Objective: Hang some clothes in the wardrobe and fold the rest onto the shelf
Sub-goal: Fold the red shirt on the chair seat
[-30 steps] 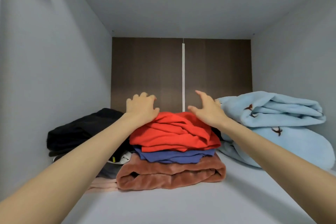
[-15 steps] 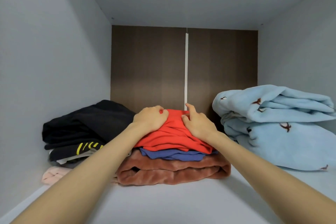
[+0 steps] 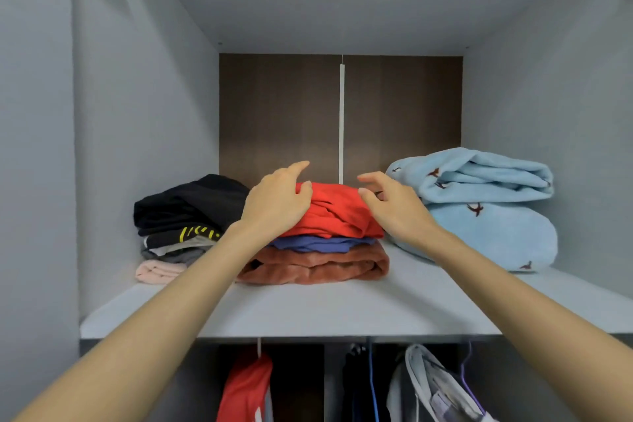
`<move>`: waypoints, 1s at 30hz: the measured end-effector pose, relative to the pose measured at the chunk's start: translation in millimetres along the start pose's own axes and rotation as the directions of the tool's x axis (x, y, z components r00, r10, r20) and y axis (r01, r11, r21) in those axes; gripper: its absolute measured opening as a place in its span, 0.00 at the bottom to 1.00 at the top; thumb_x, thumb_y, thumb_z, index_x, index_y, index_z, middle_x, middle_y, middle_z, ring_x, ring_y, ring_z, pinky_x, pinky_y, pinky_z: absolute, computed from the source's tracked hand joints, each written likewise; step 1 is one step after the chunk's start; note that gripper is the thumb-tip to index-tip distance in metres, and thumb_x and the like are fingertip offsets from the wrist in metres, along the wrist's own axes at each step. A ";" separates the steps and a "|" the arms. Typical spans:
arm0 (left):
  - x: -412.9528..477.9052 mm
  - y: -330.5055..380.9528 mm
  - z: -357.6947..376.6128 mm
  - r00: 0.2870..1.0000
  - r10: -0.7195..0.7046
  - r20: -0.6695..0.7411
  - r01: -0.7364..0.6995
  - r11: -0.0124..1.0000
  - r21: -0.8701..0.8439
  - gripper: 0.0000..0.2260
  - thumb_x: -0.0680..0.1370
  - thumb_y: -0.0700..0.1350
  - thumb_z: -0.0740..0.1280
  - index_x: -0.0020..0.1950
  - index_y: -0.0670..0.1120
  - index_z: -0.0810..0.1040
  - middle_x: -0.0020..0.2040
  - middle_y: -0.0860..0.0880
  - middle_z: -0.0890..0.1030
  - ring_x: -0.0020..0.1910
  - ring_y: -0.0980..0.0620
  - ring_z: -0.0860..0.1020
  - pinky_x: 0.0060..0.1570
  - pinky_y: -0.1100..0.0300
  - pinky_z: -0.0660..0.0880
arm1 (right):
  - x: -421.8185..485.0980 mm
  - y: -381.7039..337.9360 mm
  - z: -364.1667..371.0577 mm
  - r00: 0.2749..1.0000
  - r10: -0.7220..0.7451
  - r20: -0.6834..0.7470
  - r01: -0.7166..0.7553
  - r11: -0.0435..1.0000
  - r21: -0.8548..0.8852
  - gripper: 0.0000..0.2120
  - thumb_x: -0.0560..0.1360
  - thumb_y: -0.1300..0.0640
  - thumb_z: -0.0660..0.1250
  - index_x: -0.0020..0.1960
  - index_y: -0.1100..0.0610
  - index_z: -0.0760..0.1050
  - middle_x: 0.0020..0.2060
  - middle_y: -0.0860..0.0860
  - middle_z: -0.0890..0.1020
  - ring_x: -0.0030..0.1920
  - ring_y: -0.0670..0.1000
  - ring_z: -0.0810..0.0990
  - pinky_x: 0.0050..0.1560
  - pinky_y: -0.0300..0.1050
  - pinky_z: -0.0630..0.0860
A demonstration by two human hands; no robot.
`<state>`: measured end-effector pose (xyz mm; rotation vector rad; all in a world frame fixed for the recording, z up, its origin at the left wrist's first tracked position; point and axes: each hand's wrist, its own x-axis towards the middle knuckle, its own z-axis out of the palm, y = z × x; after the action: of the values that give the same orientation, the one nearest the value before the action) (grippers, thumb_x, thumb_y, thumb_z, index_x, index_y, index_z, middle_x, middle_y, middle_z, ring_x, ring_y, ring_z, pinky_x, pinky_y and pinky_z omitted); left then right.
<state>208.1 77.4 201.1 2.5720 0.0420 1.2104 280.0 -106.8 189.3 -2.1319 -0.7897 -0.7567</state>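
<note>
A folded red garment (image 3: pixel 337 214) tops the middle pile on the grey wardrobe shelf (image 3: pixel 308 312), above a blue garment (image 3: pixel 318 245) and a rust-brown fleece (image 3: pixel 318 265). My left hand (image 3: pixel 277 202) rests on the red garment's left side, thumb lying on the cloth, fingers loosely bent. My right hand (image 3: pixel 394 204) hovers at the garment's right end with fingers spread and relaxed; I cannot tell if it touches the cloth.
A pile of black, grey and pink clothes (image 3: pixel 185 216) sits at the left. A light blue patterned blanket (image 3: pixel 479 205) fills the right. Below the shelf hang a red garment (image 3: pixel 245 387), dark clothes (image 3: pixel 359 384) and a pale jacket (image 3: pixel 435 387).
Both hands gripped the red garment half a second ago; now their fingers have loosened. The view has pulled back, showing the shelf's front edge and the hanging clothes below.
</note>
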 end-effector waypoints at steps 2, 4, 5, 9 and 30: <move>-24.3 12.8 -7.4 0.999 -0.023 -0.029 0.022 0.999 -0.037 0.21 0.82 0.49 0.57 0.75 0.54 0.65 0.69 0.49 0.74 0.67 0.46 0.71 0.63 0.52 0.68 | -25.7 -0.4 -9.2 1.000 -0.002 -0.002 0.002 0.999 0.054 0.15 0.80 0.50 0.60 0.65 0.49 0.73 0.53 0.49 0.82 0.54 0.52 0.79 0.58 0.54 0.75; -49.6 25.6 -13.7 0.999 -0.028 -0.042 0.024 0.997 -0.075 0.20 0.81 0.48 0.58 0.74 0.53 0.67 0.69 0.49 0.74 0.67 0.47 0.71 0.64 0.53 0.68 | -50.3 -0.7 -17.3 1.000 -0.002 0.005 0.001 0.996 0.092 0.14 0.79 0.53 0.61 0.64 0.51 0.75 0.52 0.49 0.82 0.52 0.51 0.79 0.57 0.53 0.75; -62.6 31.9 -16.3 0.999 -0.023 -0.041 0.019 0.996 -0.093 0.19 0.81 0.47 0.58 0.74 0.52 0.68 0.69 0.49 0.74 0.67 0.47 0.71 0.64 0.53 0.68 | -63.5 -1.0 -21.2 1.000 0.002 0.015 -0.003 0.995 0.103 0.13 0.79 0.54 0.62 0.63 0.52 0.75 0.52 0.49 0.82 0.50 0.51 0.79 0.56 0.51 0.75; -110.2 53.8 -29.2 1.000 0.002 -0.018 -0.005 0.992 -0.129 0.19 0.81 0.47 0.59 0.73 0.51 0.69 0.69 0.50 0.74 0.68 0.49 0.71 0.63 0.56 0.67 | -115.0 -7.1 -38.6 0.999 0.029 0.041 -0.034 0.993 0.115 0.13 0.79 0.54 0.63 0.63 0.53 0.75 0.52 0.47 0.80 0.49 0.45 0.76 0.49 0.39 0.68; -377.9 132.9 -101.8 0.930 0.110 0.351 0.067 0.888 -0.454 0.20 0.82 0.47 0.59 0.75 0.53 0.64 0.69 0.53 0.73 0.68 0.50 0.71 0.65 0.51 0.70 | -432.8 -99.3 -141.0 0.903 0.430 -0.001 -0.430 0.902 0.042 0.13 0.80 0.55 0.61 0.64 0.51 0.74 0.46 0.37 0.77 0.45 0.38 0.77 0.43 0.29 0.69</move>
<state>-125.9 -81.0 16.3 2.3217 -0.3193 0.6205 -105.4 -290.6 2.8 -2.1542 -0.3008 -0.5079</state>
